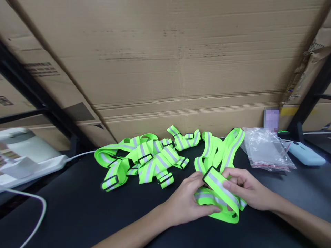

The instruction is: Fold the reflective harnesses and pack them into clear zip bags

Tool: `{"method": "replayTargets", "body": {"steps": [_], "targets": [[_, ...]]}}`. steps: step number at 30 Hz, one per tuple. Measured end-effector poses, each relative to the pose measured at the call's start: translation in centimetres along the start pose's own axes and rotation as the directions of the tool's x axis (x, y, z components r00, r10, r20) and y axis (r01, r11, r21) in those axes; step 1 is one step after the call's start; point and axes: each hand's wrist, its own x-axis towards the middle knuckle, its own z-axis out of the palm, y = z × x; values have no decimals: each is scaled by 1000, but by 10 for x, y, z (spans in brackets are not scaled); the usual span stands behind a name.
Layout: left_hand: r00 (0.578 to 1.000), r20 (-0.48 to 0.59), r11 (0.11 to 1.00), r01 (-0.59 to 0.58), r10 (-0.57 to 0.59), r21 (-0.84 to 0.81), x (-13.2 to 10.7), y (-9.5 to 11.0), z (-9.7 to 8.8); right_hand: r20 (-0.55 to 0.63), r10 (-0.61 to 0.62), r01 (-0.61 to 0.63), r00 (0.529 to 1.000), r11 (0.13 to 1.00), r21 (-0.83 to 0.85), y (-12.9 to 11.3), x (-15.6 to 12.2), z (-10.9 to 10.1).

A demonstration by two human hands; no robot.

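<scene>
A neon green reflective strap [219, 187] with a silver stripe and black buckles lies looped between my two hands. My left hand [187, 201] is closed on its left side, with the thumb along the lower loop and the fingertips partly hidden behind the webbing. On the other side, my right hand [245, 187] pinches the strap just right of a black slide buckle [207, 174]. Further loops of the strap [232, 148] stretch away toward the cardboard. To the left of my hands lies a tangled pile of similar green straps [152, 162] with several black buckles.
Clear plastic bags [267, 148] lie at the right, beside a pale blue device [306, 153]. A purple blurred item [271, 120] leans on the cardboard wall [181, 62]. At left stand a white power strip [38, 168] and cable [42, 206]. Black table [85, 206] lies beneath.
</scene>
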Motion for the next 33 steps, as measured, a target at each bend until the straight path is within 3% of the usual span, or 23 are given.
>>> {"method": "replayTargets", "body": {"steps": [6, 11, 17, 21, 23, 26, 30, 33], "targets": [[992, 70, 989, 109, -102, -102, 1, 2, 1, 117, 20, -16, 993, 999, -41, -3, 3, 4], [989, 87, 984, 131, -121, -121, -1, 3, 0, 62, 83, -80, 995, 996, -47, 4, 9, 8], [997, 39, 997, -60, 62, -38, -1, 3, -3, -40, 132, -135, 990, 989, -61, 12, 13, 8], [960, 2, 958, -281, 281, 55, -4, -2, -4, -127, 148, -158, 981, 985, -76, 13, 13, 7], [939, -4, 931, -340, 343, 129, -4, -3, -5, -165, 90, -110, 982, 987, -117, 12, 12, 6], [919, 1, 903, -389, 395, 184, -2, -5, -6, -165, -100, 40, 981, 942, -332, 10, 11, 4], [884, 24, 866, -463, 467, 188, 2, -6, -6, -57, -393, 280, 918, 743, -608, 6, 6, 0], [881, 13, 850, -460, 473, 255, 1, -7, -6, 57, -490, 388, 870, 607, -693, -1, 0, -2]]}}
